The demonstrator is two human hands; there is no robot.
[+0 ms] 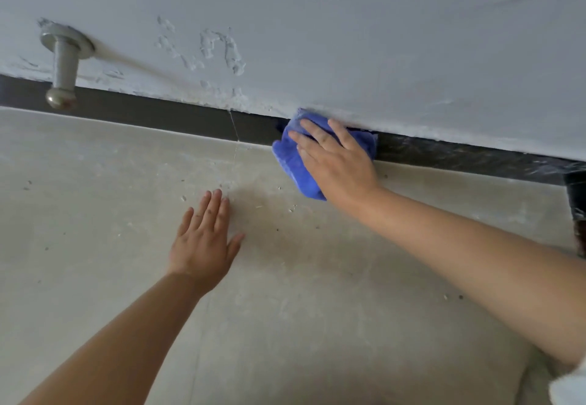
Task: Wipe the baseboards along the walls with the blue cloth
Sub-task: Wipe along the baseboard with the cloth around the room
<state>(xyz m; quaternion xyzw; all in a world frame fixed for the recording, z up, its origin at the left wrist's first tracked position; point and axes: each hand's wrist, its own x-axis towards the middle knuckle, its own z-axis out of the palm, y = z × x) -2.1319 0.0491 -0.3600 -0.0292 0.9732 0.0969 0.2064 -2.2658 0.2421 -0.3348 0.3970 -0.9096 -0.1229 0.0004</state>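
A dark grey baseboard [165,116] runs along the foot of the white wall, from upper left down to the right edge. A folded blue cloth [293,163] lies against the baseboard near the middle of the view. My right hand [336,157] presses flat on the cloth with straight, spread fingers pointing at the wall. My left hand [204,239] rests flat on the beige floor, fingers straight, a little left of and nearer than the cloth, holding nothing. The cloth and my hand hide a short stretch of the baseboard.
A metal door stopper [63,68] sticks out of the wall at upper left, just above the baseboard. Flaked paint [218,52] marks the wall above. Small chips and dust [260,206] lie on the floor tiles [95,198]. A dark object [577,201] stands at the right edge.
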